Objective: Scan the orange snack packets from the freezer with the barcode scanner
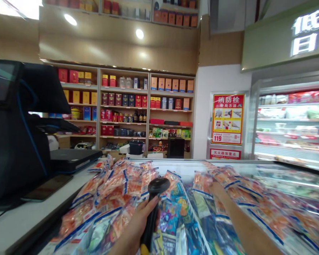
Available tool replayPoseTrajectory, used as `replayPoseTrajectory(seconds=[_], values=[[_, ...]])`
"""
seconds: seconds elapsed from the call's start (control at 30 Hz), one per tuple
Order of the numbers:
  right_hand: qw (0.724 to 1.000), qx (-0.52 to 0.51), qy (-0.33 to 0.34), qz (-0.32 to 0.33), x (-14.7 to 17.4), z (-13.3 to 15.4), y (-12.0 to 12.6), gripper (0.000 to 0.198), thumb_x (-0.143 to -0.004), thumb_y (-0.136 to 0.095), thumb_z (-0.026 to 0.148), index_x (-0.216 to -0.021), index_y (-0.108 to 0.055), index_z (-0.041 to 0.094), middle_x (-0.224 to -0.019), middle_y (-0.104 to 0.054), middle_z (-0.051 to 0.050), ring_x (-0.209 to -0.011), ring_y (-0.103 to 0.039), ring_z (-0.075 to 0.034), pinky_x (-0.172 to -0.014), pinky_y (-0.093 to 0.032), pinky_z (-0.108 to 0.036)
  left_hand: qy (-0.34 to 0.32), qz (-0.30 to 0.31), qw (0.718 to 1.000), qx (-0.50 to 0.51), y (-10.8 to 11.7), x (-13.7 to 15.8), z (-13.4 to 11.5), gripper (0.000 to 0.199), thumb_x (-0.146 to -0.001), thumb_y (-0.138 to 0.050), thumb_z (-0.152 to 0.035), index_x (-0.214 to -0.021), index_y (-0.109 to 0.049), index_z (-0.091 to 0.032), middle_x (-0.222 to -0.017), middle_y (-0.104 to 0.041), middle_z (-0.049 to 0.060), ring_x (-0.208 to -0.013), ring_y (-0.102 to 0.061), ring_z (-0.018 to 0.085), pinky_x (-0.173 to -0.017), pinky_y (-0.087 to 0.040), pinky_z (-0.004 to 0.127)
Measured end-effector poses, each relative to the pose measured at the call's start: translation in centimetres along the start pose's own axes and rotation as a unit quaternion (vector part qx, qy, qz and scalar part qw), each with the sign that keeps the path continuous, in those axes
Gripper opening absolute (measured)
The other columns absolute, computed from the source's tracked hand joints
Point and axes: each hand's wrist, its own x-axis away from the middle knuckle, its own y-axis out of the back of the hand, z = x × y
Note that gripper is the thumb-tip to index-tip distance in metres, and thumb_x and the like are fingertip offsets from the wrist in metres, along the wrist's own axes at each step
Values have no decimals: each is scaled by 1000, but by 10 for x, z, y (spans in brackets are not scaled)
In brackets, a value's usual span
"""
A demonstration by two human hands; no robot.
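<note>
My left hand (136,219) is wrapped round the handle of a black barcode scanner (158,186), its rounded head pointing forward over the packets. My right hand (216,188) reaches forward, closed at the right edge of a clear plastic packet (202,181) with orange contents and a printed label; the fingertips are mostly hidden. Many similar blue-edged packets (114,184) lie piled on the left, and more packets (244,191) lie on the right. Below and between my hands are colourful blue and purple packets (171,216) inside the chest freezer.
A white divider (198,226) runs between the freezer's sections. On the left, a counter (23,226) carries a black checkout terminal (18,134) and a phone (48,187). Shelves of boxes (123,101) stand behind, with a lit refrigerated display (292,124) at right.
</note>
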Motion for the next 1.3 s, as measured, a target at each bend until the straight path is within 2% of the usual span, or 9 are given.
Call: replayPoseTrajectory(seconds=[0.13, 0.33, 0.47, 0.63, 0.83, 1.0, 1.13, 1.3], values=[[999, -17, -11, -25, 5, 12, 19, 26, -71, -37, 27, -76, -59, 14, -78, -63, -9, -74, -57, -17, -61, -38, -23, 23, 46, 999, -4, -3, 5, 0, 30, -61, -56, -45, -68, -46, -17, -47, -51, -4, -37, -44, 7, -37, -32, 18], [997, -69, -6, -25, 18, 41, 47, 24, -69, -39, 29, -76, -60, 18, -78, -63, -4, -74, -56, -16, -61, -36, -23, -17, 100, 995, -22, -7, 21, -8, 26, -65, -53, -41, -69, -47, -16, -48, -50, -3, -38, -43, 6, -37, -31, 18], [996, -85, 9, -36, 25, 53, 53, 23, -68, -41, 28, -76, -61, 20, -78, -63, -3, -75, -55, -15, -63, -36, -23, 5, 116, 993, -24, -2, 27, -14, 26, -65, -53, -40, -69, -45, -16, -50, -50, -3, -39, -44, 6, -38, -32, 19], [990, -128, 33, -39, 31, 64, 55, 22, -66, -44, 29, -73, -63, 20, -75, -64, -2, -71, -56, -14, -62, -36, -22, -11, 114, 993, -15, 6, 33, -17, 24, -66, -53, -39, -71, -46, -16, -50, -50, -3, -40, -44, 6, -38, -33, 17], [979, -193, 58, -20, 37, 96, 56, 23, -65, -45, 32, -73, -63, 19, -75, -64, -3, -71, -56, -15, -60, -38, -22, -53, 46, 997, -19, 25, 33, -26, 26, -67, -52, -41, -65, -46, -16, -48, -49, -4, -38, -42, 5, -37, -32, 17], [974, -210, 80, 23, 47, 149, 48, 23, -65, -45, 31, -72, -63, 19, -74, -64, -3, -71, -56, -15, -58, -37, -21, -63, -42, 997, -26, 51, 36, -35, 24, -65, -54, -39, -66, -47, -16, -48, -51, -4, -38, -44, 6, -38, -34, 16], [974, -192, 96, 71, 59, 191, 34, 22, -65, -45, 28, -70, -64, 19, -68, -64, -2, -67, -57, -14, -56, -37, -20, -77, -87, 993, -29, 67, 41, -41, 24, -65, -54, -39, -64, -47, -16, -46, -50, -4, -36, -43, 6, -36, -33, 16], [973, -192, 107, 73, 65, 231, 16, 22, -65, -45, 26, -70, -65, 20, -72, -65, -3, -71, -58, -15, -60, -39, -21, -74, -128, 989, -16, 81, 45, -43, 23, -65, -55, -38, -63, -47, -16, -45, -50, -4, -37, -44, 6, -36, -35, 15]])
